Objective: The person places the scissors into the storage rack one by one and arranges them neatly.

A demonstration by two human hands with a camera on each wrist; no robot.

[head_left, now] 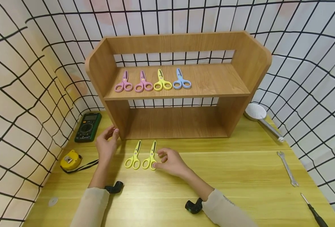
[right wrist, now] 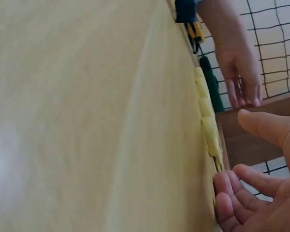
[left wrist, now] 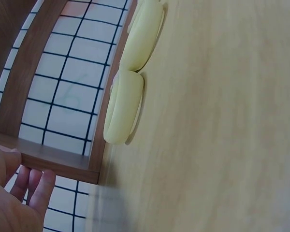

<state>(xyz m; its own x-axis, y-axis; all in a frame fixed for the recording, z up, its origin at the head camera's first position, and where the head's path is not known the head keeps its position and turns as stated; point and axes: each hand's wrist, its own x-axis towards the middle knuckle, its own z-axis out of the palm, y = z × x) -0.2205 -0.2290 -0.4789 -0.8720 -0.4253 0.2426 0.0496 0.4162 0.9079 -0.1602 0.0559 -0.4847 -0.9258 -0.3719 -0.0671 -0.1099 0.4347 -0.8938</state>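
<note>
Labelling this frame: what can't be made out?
Multimeter: dial markings too small, head view.
Screwdriver: handle end cut off by head view's bottom edge.
Scissors by right hand: thumb hides part of one loop, head view.
Left hand: cut off by left wrist view's left and bottom edges.

Cream sleeves (head_left: 90,206), 2 black cameras (head_left: 194,206)

On the table (head_left: 156,201) — two yellow scissors (head_left: 135,154), multimeter (head_left: 88,127), shelf unit (head_left: 173,124).
</note>
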